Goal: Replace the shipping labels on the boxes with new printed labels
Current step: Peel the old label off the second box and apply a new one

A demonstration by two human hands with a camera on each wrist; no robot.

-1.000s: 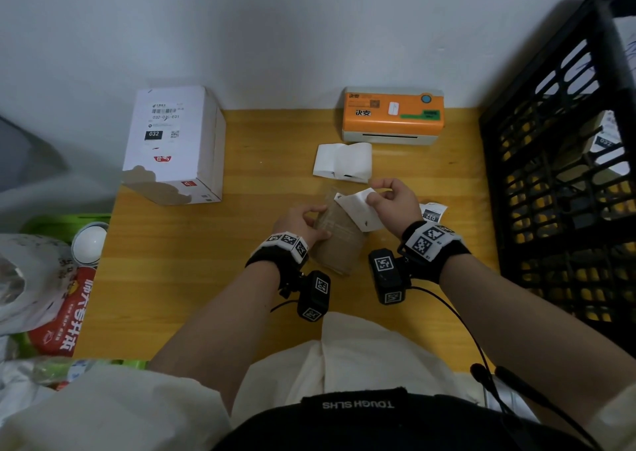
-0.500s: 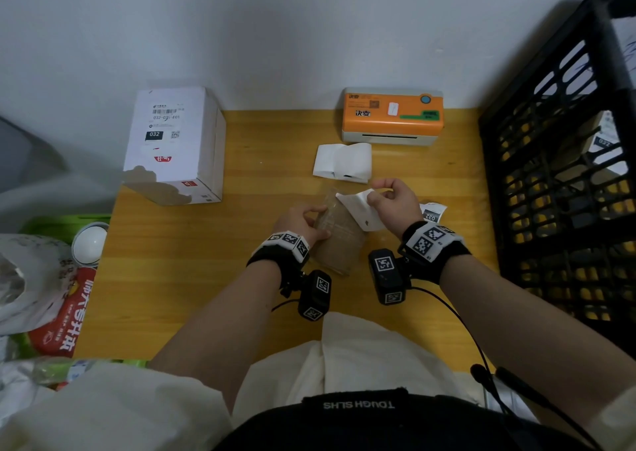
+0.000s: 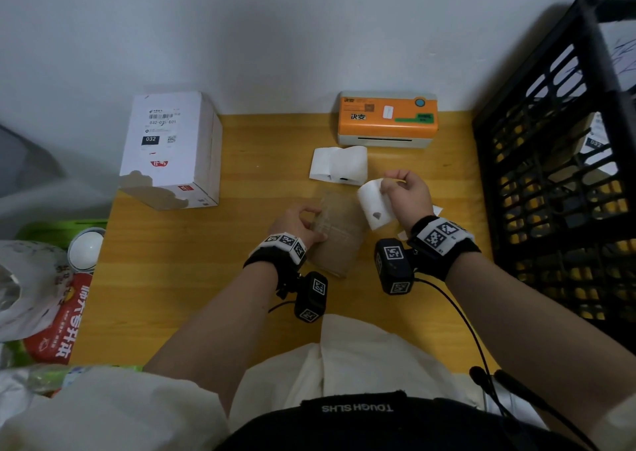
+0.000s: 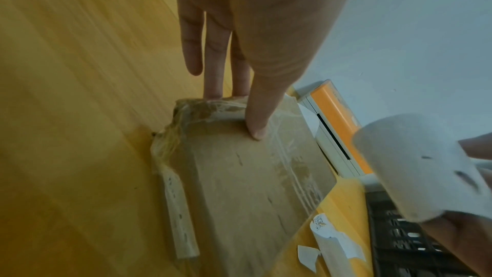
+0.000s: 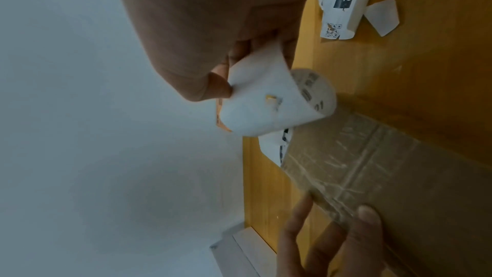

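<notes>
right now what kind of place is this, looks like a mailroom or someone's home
Most likely a small home parcel-packing corner, not a real mailroom: an orange label printer on a wooden table against a plain wall, a labelled white box, and a black crate holding more parcels.

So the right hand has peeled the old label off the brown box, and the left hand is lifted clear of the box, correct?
Not quite. The left hand is not clear: its fingers hold down the brown box, as the left wrist view shows. The right hand does pinch the peeled label.

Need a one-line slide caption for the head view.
Left hand steadies brown box while right hand holds curled peeled label.
</notes>
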